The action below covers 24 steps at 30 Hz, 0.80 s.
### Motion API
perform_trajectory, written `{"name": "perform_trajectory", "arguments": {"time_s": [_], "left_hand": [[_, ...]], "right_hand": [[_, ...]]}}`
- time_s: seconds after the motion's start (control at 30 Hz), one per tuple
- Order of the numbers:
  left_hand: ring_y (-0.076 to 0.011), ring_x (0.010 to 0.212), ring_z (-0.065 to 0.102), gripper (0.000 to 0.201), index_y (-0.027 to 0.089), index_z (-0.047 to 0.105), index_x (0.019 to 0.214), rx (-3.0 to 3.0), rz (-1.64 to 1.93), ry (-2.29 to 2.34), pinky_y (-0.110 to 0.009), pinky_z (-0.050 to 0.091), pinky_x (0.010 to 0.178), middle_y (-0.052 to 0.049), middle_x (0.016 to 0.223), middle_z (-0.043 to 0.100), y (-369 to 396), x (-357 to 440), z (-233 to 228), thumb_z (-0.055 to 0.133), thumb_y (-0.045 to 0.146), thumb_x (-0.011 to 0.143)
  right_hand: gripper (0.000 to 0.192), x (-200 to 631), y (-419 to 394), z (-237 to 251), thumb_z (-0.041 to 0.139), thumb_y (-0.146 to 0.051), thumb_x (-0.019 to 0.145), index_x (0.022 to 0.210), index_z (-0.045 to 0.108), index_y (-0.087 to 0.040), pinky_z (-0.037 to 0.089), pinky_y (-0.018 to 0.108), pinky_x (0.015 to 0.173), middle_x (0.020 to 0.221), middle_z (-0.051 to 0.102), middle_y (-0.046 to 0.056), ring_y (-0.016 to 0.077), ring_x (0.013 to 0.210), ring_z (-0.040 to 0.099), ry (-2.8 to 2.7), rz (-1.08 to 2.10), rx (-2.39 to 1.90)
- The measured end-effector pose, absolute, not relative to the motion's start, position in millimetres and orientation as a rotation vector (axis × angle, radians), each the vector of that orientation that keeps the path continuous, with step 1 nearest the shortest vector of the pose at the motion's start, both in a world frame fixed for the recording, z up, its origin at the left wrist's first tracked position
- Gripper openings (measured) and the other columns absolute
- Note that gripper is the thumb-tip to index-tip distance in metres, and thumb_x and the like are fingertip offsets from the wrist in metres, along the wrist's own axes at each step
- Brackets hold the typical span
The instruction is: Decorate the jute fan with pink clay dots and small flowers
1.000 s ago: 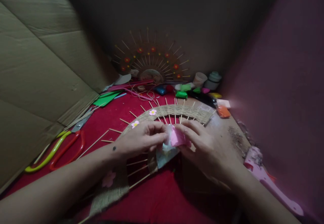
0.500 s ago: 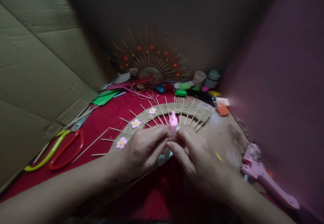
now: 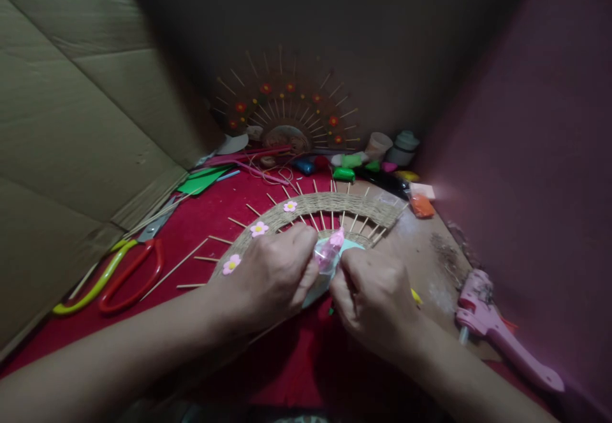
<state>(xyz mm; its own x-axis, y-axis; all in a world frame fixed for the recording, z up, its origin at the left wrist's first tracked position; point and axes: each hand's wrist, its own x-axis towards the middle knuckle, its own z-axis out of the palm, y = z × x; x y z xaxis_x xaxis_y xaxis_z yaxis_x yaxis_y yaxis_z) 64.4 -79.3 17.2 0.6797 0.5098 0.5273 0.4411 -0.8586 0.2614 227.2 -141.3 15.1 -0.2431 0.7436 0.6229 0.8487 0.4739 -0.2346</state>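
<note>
My left hand (image 3: 272,276) and my right hand (image 3: 375,299) meet over a small clear plastic bag of pink clay (image 3: 329,252), and both pinch it between their fingertips. Under the hands lies a jute-wrapped ring (image 3: 329,205) with wooden skewers sticking out like rays. Three pink clay flowers (image 3: 259,228) sit on its left arc. A pale card (image 3: 351,246) shows beneath the bag.
Scissors with red and yellow-green handles (image 3: 115,276) lie at the left on the red cloth (image 3: 210,219). A pink glue gun (image 3: 497,337) rests at the right. Coloured clay packs (image 3: 344,174), cups and a finished sunburst piece (image 3: 287,114) stand behind. Cardboard (image 3: 71,130) walls the left side.
The bag of pink clay was held upright at my fingertips; now both hands have closed tighter around it and lowered it slightly toward me. The view has shifted a little.
</note>
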Motion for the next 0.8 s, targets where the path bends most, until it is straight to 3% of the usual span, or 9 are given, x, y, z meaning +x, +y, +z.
{"name": "perform_trajectory", "arguments": {"time_s": [0.1, 0.2, 0.27, 0.33, 0.4, 0.53, 0.63, 0.8], "left_hand": [[-0.0099, 0.054, 0.040, 0.017, 0.017, 0.045, 0.073, 2.679, 0.914, 0.799, -0.024, 0.031, 0.052, 0.002, 0.064, 0.046, -77, 63, 19, 0.042, 0.021, 0.090], [-0.0098, 0.056, 0.043, 0.019, 0.016, 0.050, 0.072, 2.552, 0.955, 0.863, -0.023, 0.034, 0.053, 0.001, 0.063, 0.047, -76, 61, 24, 0.045, 0.023, 0.089], [-0.0102, 0.057, 0.044, 0.020, 0.016, 0.052, 0.072, 2.495, 0.950, 0.888, -0.024, 0.035, 0.054, 0.001, 0.063, 0.049, -77, 60, 28, 0.045, 0.023, 0.088], [-0.0101, 0.056, 0.045, 0.020, 0.016, 0.053, 0.070, 2.445, 0.939, 0.880, -0.023, 0.036, 0.053, 0.000, 0.062, 0.051, -79, 59, 29, 0.046, 0.022, 0.087], [-0.0098, 0.056, 0.046, 0.019, 0.017, 0.053, 0.070, 2.410, 0.929, 0.863, -0.022, 0.037, 0.053, 0.001, 0.062, 0.053, -80, 59, 28, 0.047, 0.021, 0.086], [-0.0089, 0.057, 0.049, 0.011, 0.018, 0.054, 0.077, 2.358, 0.983, 0.901, -0.020, 0.039, 0.053, 0.002, 0.065, 0.056, -82, 58, 22, 0.051, 0.023, 0.086], [-0.0091, 0.063, 0.054, 0.005, 0.019, 0.056, 0.088, 2.420, 1.051, 0.807, -0.020, 0.042, 0.059, 0.001, 0.074, 0.060, -80, 55, 19, 0.052, 0.018, 0.086], [-0.0140, 0.079, 0.059, 0.030, 0.020, 0.057, 0.118, 2.725, 0.945, 0.656, -0.022, 0.044, 0.065, -0.006, 0.092, 0.064, -76, 51, 22, 0.048, 0.017, 0.089]], "right_hand": [[0.024, 229, -141, 18, 0.045, -0.015, 0.083, 0.059, 0.045, -0.019, 0.030, 0.030, 0.049, 0.051, 0.044, 0.000, 0.0128, 0.048, 0.039, -2.033, -0.228, -1.367], [0.013, 234, -138, 24, 0.052, -0.023, 0.083, 0.086, 0.056, -0.012, 0.045, 0.034, 0.067, 0.082, 0.060, 0.011, 0.0206, 0.076, 0.055, -2.010, -0.166, -1.352], [0.049, 238, -135, 27, 0.063, -0.032, 0.077, 0.116, 0.048, -0.006, 0.045, 0.042, 0.087, 0.114, 0.055, 0.019, 0.0277, 0.106, 0.051, -2.086, -0.125, -1.313], [0.074, 240, -131, 29, 0.070, -0.033, 0.071, 0.132, 0.036, -0.007, 0.042, 0.047, 0.095, 0.128, 0.050, 0.020, 0.0309, 0.118, 0.045, -2.194, -0.135, -1.298], [0.064, 240, -128, 31, 0.067, -0.024, 0.072, 0.128, 0.040, -0.009, 0.047, 0.046, 0.088, 0.118, 0.058, 0.018, 0.0298, 0.108, 0.053, -2.254, -0.215, -1.314], [0.023, 238, -127, 32, 0.058, -0.012, 0.073, 0.096, 0.057, -0.015, 0.052, 0.034, 0.066, 0.083, 0.066, 0.009, 0.0208, 0.074, 0.060, -2.217, -0.310, -1.341], [0.019, 238, -126, 26, 0.057, -0.011, 0.071, 0.091, 0.055, -0.013, 0.051, 0.033, 0.063, 0.078, 0.063, 0.009, 0.0209, 0.073, 0.059, -2.153, -0.295, -1.309], [0.024, 241, -126, 15, 0.053, -0.012, 0.075, 0.099, 0.054, -0.010, 0.051, 0.036, 0.067, 0.080, 0.061, 0.011, 0.0223, 0.075, 0.058, -2.147, -0.286, -1.282]]}}
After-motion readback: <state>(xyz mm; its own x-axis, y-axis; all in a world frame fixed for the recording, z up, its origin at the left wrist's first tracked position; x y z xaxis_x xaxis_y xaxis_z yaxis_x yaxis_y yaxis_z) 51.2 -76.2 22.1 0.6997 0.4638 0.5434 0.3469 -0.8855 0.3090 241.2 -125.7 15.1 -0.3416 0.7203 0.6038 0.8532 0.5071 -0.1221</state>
